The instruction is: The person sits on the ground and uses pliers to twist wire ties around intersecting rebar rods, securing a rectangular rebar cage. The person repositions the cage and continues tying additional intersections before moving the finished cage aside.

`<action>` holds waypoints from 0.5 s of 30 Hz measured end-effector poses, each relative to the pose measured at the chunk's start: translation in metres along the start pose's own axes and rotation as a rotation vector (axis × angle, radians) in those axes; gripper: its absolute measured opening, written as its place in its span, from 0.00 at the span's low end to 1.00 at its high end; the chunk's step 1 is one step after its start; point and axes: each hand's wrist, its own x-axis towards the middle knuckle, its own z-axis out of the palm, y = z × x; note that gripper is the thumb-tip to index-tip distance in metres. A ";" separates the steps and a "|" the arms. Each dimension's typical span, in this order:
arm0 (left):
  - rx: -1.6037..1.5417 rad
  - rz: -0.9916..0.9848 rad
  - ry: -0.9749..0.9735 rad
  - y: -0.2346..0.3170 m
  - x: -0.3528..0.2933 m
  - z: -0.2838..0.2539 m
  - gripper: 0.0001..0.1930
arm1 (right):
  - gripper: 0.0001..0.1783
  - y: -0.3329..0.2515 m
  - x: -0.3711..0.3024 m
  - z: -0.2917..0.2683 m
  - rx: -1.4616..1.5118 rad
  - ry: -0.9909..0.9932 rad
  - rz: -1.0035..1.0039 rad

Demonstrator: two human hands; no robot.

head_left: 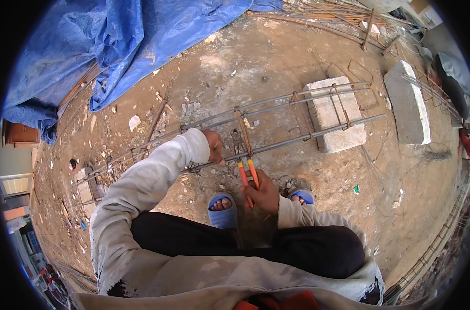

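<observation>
A long rebar cage (286,140) of thin steel bars with square stirrups runs across in front of me. My right hand (265,193) is closed round the red-orange handles of a pair of pincers (244,176). Their metal jaws point away from me, by the near bar and a rusty stirrup (242,125). My left hand (214,146) reaches over the cage, its fingers bent together at the near bar, left of the pincers. Whatever those fingers pinch is too small or hidden to make out.
A pale concrete block (336,129) props the cage's right end; another block (85,187) is under its left end. A larger block (406,103) stands farther right. Blue tarpaulin (162,31) covers the far left. Rusty rods (317,23) lie at the back.
</observation>
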 end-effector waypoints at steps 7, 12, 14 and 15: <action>-0.026 -0.073 0.008 0.000 -0.004 0.000 0.19 | 0.21 -0.023 -0.089 -0.078 -0.575 -0.164 -0.059; -0.090 -0.164 -0.049 0.006 -0.002 -0.007 0.19 | 0.23 -0.020 -0.144 -0.120 -0.487 0.574 0.055; -0.077 -0.176 -0.094 0.008 0.001 -0.011 0.18 | 0.24 -0.025 -0.136 -0.134 -0.545 0.720 0.048; -0.070 -0.172 -0.115 0.009 0.003 -0.013 0.18 | 0.25 -0.029 -0.128 -0.141 -0.576 0.777 0.070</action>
